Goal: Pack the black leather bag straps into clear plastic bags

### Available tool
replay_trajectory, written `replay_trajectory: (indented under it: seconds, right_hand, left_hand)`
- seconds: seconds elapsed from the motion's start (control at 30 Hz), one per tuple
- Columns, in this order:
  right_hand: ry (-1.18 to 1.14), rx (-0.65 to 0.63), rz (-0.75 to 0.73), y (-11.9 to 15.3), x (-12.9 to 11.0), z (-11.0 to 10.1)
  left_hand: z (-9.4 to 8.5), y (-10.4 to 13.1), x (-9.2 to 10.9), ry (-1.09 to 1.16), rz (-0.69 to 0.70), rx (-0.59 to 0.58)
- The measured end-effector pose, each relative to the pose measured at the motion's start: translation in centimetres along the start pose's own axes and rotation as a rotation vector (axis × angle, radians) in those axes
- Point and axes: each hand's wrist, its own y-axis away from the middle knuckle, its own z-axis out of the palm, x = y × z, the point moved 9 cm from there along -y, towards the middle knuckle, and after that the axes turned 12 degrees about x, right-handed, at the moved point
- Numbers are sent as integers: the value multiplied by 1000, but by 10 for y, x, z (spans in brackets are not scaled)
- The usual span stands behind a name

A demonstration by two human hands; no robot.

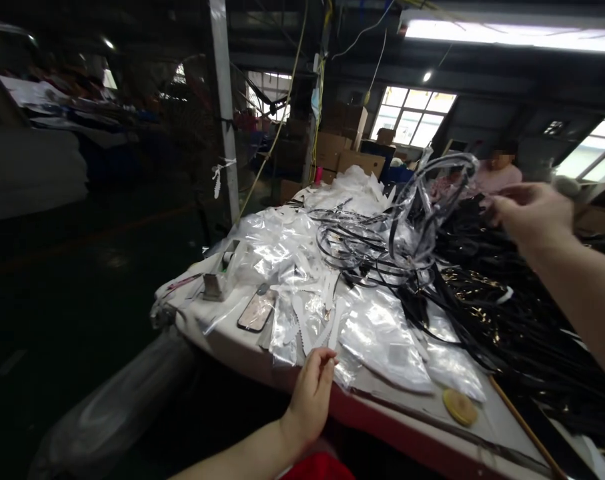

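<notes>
My left hand [312,393] is at the table's front edge, its fingers curled in with the thumb against them. Beside its fingertips lie white strips with notched edges [302,323] and clear plastic bags [382,333]. Anything between these fingers is too small to make out. Raised on the right, my right hand [537,213] has its fingertips drawn together; what they hold, if anything, is unclear. Just left of it, a coiled black strap in clear plastic [432,200] stands up above the pile. More looped black straps [352,240] lie below it.
A phone [256,312] lies near a metal tape dispenser [216,287] at the left. Black straps with gold-coloured parts [477,307] heap up on the right, near a yellow round object [459,407]. A metal post [225,113] stands behind; another person [499,177] is beyond the heap.
</notes>
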Motion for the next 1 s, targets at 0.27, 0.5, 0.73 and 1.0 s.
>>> replay_trajectory:
  seconds: [0.27, 0.5, 0.73, 1.0]
  right_hand:
    - [158, -534, -32, 243, 44, 140]
    - [208, -469, -101, 299, 66, 177]
    - [105, -482, -84, 300, 71, 165]
    - [-133, -966, -4, 352, 50, 113]
  left_hand:
    - [0, -2, -16, 1, -42, -41]
    - [6, 5, -4, -72, 24, -71]
    - [9, 5, -1, -120, 40, -76]
    - [20, 3, -3, -132, 40, -137]
